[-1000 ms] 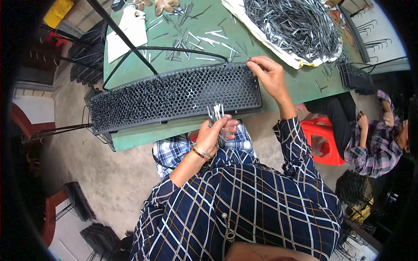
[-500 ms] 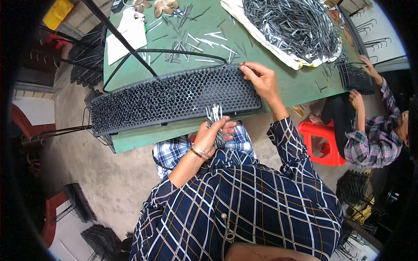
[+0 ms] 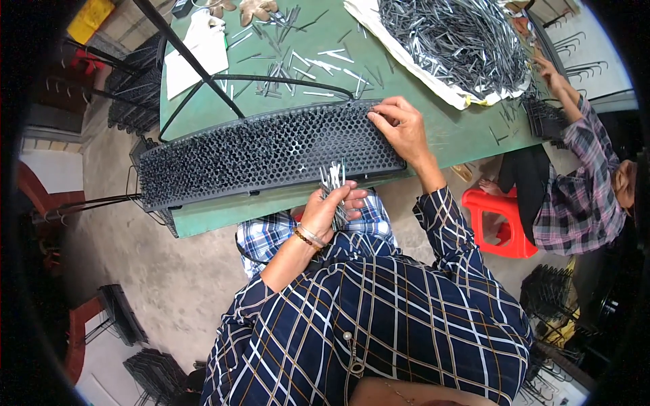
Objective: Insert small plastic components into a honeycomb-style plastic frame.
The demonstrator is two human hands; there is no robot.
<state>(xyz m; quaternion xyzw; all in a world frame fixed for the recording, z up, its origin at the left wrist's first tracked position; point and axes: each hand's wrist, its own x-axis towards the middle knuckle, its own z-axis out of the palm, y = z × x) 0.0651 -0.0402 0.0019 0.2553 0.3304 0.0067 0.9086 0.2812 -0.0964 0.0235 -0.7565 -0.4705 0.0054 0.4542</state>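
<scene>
A long black perforated panel (image 3: 338, 142) lies tilted along the near edge of the green table. Its left and middle holes are packed with dark upright pieces; those toward the right end look bare. Palm up below the panel's near edge, my left hand (image 3: 332, 211) is closed around a bundle of thin metal strips (image 3: 334, 177), their tips fanned out. My right hand (image 3: 403, 128) pinches over the panel's far right corner. Whatever sits between its thumb and finger is too small to make out.
A white sack (image 3: 413, 64) heaped with metal strips (image 3: 453, 47) stands open at the back right. Loose strips (image 3: 325, 65) and gloves (image 3: 257, 10) lie on the table (image 3: 460, 132). Black rods (image 3: 183, 54) rise behind the panel. A co-worker (image 3: 582, 183) sits right, near a red stool (image 3: 497, 223).
My right hand has shifted slightly left and down at the panel's corner. My left hand keeps its place. The co-worker's hand has moved up toward the sack.
</scene>
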